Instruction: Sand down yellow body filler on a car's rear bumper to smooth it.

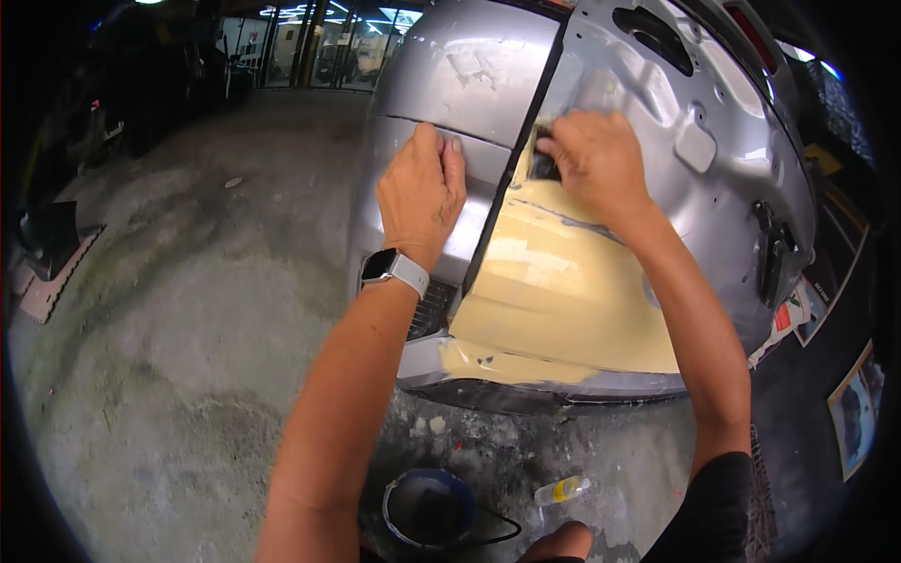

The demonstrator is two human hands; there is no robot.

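A silver car body panel (488, 56) stands before me, with a broad patch of smooth yellow body filler (554, 281) on its lower part. My left hand (422, 192), a watch on its wrist, rests on the silver section left of the dark gap. Its fingers are curled, the thumb beside the forefinger; whatever may be in them is hidden. At the filler's upper edge my right hand (596, 164) is closed, knuckles up, slightly blurred. Beside its fingertips shows a dark patch (544, 161); I cannot tell whether that is a held piece or an opening.
Below the panel a dark bucket (430, 507) with a handle stands on the concrete floor (206, 328). A clear bottle with a yellow label (563, 490) lies nearby. Framed pictures (856, 413) lean at the right. Glass doors (310, 47) are at the back.
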